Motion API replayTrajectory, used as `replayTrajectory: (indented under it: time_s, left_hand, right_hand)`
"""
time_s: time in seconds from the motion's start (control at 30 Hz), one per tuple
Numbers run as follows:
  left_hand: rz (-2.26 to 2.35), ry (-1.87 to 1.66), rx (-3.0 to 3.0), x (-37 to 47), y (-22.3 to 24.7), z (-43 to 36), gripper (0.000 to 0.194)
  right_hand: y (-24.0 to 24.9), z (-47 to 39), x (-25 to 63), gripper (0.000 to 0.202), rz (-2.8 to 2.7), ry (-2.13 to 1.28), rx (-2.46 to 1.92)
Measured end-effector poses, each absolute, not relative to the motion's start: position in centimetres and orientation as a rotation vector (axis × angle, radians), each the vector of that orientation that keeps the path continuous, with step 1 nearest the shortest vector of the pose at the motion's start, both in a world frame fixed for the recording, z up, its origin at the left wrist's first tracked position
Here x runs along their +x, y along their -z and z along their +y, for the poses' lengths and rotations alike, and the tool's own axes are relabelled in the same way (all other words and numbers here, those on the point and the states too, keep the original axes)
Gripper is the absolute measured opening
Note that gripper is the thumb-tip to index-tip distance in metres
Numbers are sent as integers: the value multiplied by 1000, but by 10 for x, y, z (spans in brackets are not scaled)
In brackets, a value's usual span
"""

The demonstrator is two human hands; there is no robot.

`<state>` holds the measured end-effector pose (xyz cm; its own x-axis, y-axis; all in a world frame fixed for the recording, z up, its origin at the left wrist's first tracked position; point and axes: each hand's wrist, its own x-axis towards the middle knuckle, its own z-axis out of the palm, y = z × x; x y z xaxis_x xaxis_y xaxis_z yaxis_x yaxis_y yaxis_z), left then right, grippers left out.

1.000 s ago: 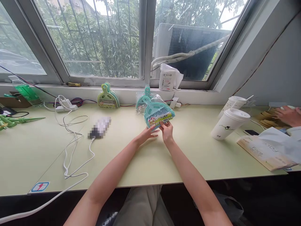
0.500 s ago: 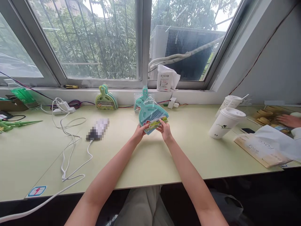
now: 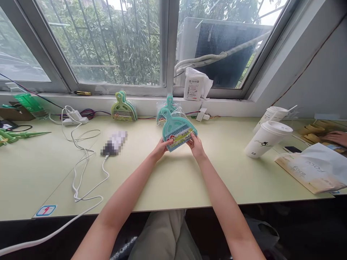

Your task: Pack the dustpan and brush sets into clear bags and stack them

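A small teal dustpan and brush set with a printed label is held up over the table, handle pointing away from me. My left hand grips its lower left edge with the thumb on the front. On the lower right edge, my right hand is closed with its thumb by the label. Behind it, another teal dustpan set in clear plastic leans at the wall and is partly covered. Farther left stands a stack of green dustpan sets.
White cups and a tissue pack are at the right, near another person's hand. A white cable winds across the left side to a blurred-out device. A white package sits on the sill.
The held dustpan set has turned slightly, so its label faces me more squarely. Both hands still hold it. The camera view has shifted a little.
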<state>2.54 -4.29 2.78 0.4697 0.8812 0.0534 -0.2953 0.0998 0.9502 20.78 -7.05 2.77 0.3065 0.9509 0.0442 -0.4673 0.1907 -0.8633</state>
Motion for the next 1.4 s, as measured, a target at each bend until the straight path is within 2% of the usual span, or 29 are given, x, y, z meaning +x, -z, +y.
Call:
replayTrajectory:
  time_s: [0.13,0.3,0.53,0.9,0.97,1.03,1.1,1.2,1.3,1.33,1.4]
  left_hand:
    - [665,-979,1173,20,-34,-50,62]
    - [554,-752,1251,35,-34,-68,60]
    - [692,-1056,1158,38,-25,-50,57]
    - [673,-981,1213,34,-27,-52,55]
    - [683,-1036,1192,33,-28,-50,52]
    - [698,-1104,1131,30,-29,-45,50]
    - [711,-1169,1037,24,-30,-39,51]
    - [686,-1187,930,13,-30,-32,55]
    - [645,-1100,940,5,-29,-30,54]
    - [638,-1062,961,4,-28,-30,52]
    - [633,-970,1013,3,-27,-30,49]
  right_hand:
    - [-22,-72,198,48,-804,-1202,-828]
    - [-23,-74,198,45,-745,-1072,-798]
    - [-26,-73,202,46,-758,-1106,-807]
    - [-24,-69,211,35,-830,-1162,-999]
    - [-28,-72,212,34,-885,-1092,-1101]
    - [-32,-75,215,42,-959,-942,-1229]
    - [-35,-79,221,48,-1043,-664,-1333]
    - [-38,-83,231,41,-1302,-191,-1359]
    - [-38,-83,235,55,-1626,3,-1287]
    - [-37,-82,236,51,-1670,21,-1265]
    - [-34,-79,236,29,-1653,31,-1241]
